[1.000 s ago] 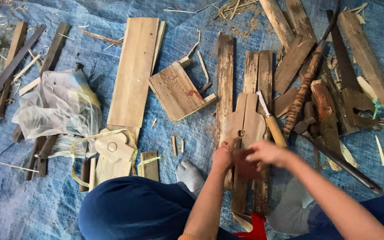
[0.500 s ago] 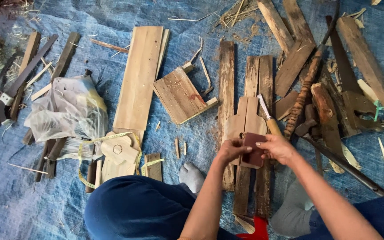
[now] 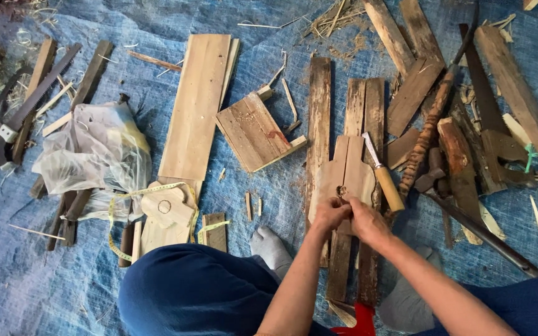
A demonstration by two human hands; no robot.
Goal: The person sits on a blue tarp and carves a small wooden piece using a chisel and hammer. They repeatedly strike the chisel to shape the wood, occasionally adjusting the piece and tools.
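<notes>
Head view looks straight down on a blue tarpaulin (image 3: 26,286) strewn with weathered boards. Both hands meet over a pale cut-out wooden board with a narrow neck and rounded shoulders (image 3: 355,174), which lies on two long dark planks (image 3: 347,267) in front of the person's knees. The left hand (image 3: 329,214) has its fingers curled together, pinching something small and dark at the board's lower middle; what it is cannot be made out. The right hand (image 3: 367,219) presses against the left, fingers bent and closed around the same spot, so both hands appear clamped on that small piece, touching the board.

Just right of the board lies a chisel with a yellow wooden handle and a short metal blade (image 3: 382,171), its handle near the right hand. Farther right sit a twisted brown stick (image 3: 428,134) and a heap of dark offcuts (image 3: 468,162). Left of the hands, a square slatted wooden panel (image 3: 253,132) rests beside a long pale plank (image 3: 197,106). A crumpled clear plastic bag (image 3: 91,152) and a yellow tape measure (image 3: 157,190) lie near the left knee, by a small shaped wooden piece (image 3: 166,208).
</notes>
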